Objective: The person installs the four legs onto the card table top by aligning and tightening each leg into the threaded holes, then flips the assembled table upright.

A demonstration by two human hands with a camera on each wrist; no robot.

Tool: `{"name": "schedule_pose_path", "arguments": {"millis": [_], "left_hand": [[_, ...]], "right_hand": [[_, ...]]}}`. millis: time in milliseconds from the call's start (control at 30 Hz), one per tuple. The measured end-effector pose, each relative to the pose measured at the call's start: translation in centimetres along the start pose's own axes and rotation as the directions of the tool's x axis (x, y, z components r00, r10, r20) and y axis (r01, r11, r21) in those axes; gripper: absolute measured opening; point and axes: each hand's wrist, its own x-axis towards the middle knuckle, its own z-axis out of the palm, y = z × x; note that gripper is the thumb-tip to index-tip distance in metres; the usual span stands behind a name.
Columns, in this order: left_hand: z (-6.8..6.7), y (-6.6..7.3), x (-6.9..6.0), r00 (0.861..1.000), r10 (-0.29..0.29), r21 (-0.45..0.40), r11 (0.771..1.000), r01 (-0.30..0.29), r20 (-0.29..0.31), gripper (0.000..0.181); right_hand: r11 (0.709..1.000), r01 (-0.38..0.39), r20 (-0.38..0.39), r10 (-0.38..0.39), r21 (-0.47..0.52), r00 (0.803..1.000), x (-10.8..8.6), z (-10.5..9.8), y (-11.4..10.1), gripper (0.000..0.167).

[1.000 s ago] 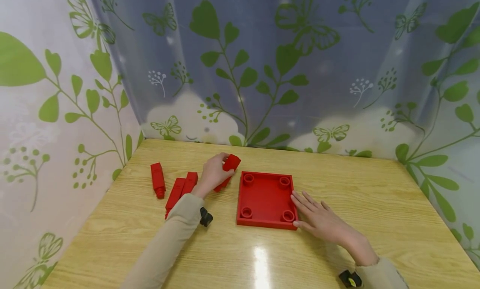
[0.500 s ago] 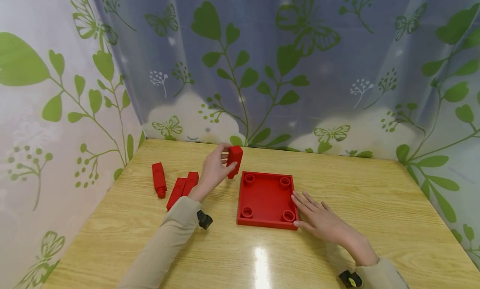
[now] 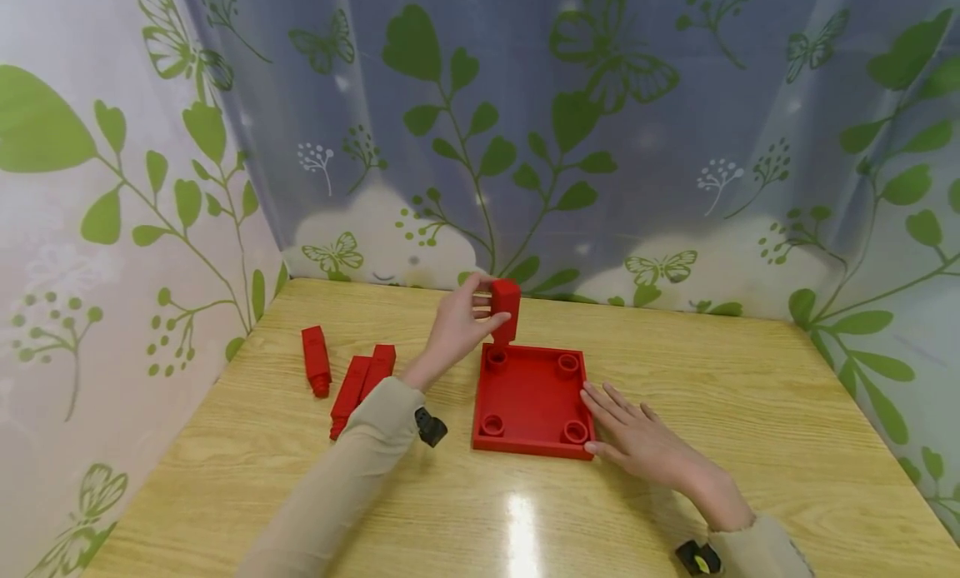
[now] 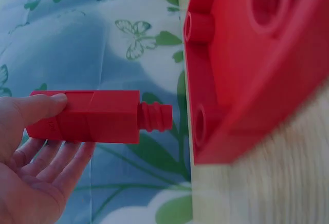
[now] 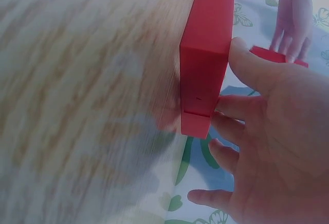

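Note:
My left hand [image 3: 462, 322] pinches a red table leg with a threaded end [image 4: 97, 117] between thumb and fingers. In the head view the leg is upright, thread down, over the far-left socket [image 3: 497, 358] of a red square tabletop [image 3: 531, 403]. The left wrist view shows a gap between the thread and the sockets. The tabletop lies with its raised rim and corner sockets facing up. My right hand [image 3: 637, 439] rests against its right side, fingers extended; in the right wrist view the thumb and fingertips touch the red side wall [image 5: 203, 80].
Left of the tabletop, two red legs [image 3: 350, 395] lie side by side, partly behind the left forearm. Another red leg [image 3: 316, 361] lies farther left. A patterned curtain [image 3: 480, 145] hangs behind the wooden table [image 3: 697, 378].
My left hand has lifted the leg, turned it upright with the thread down, and carried it right to above the far-left socket. The right hand has stayed at the tabletop's side.

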Motion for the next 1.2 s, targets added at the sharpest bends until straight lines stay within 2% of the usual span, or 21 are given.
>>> {"name": "schedule_pose_path", "arguments": {"millis": [400, 600, 800, 1200], "left_hand": [[3.4, 2.1, 1.9, 0.991, 0.091, -0.008, 0.996, -0.091, 0.096, 0.053], [5.5, 2.5, 2.6, 0.988, 0.086, -0.017, 0.996, -0.084, 0.129, 0.051], [7.1, 2.6, 2.5, 0.983, 0.073, -0.024, 0.997, -0.07, 0.17, 0.05], [8.8, 2.1, 2.0, 0.98, 0.056, 0.0, 0.998, -0.057, 0.193, 0.049]], "right_hand": [[1.0, -0.031, 0.017, 0.031, -0.006, 0.999, 0.1, -0.1, -0.4, 0.074], [0.999, -0.034, 0.019, 0.034, -0.001, 0.999, 0.1, -0.1, -0.4, 0.074], [1.0, -0.024, 0.015, 0.024, 0.001, 1.0, 0.1, -0.1, -0.3, 0.074], [1.0, -0.013, 0.0, 0.013, -0.002, 1.0, 0.0, 0.0, -0.2, 0.072]]}}
